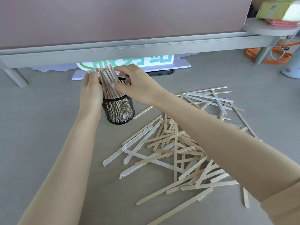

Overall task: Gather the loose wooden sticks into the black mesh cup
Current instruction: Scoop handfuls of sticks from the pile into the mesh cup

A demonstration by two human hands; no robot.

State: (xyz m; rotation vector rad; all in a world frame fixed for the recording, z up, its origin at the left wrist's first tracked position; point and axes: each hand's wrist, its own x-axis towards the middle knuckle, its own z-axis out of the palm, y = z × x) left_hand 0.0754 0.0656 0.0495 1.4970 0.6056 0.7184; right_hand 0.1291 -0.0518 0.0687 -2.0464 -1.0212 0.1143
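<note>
Step in hand: seating bundle in cup [118,109], mid-bench. Left hand [90,90] and right hand [138,85], grips pressed around sticks [108,78]. Next: release, collect loose pile [178,151] toward right bench edge.

Black mesh cup [118,110]: mouth crowded with upright sticks [108,78], left hand [90,90] and right hand [138,85] flanking them. Desk [40,119] left of cup bare. Right and front-right blocked by loose stick pile [175,151]. Behind cup, low shelf rail [129,49] limits headroom.
</note>
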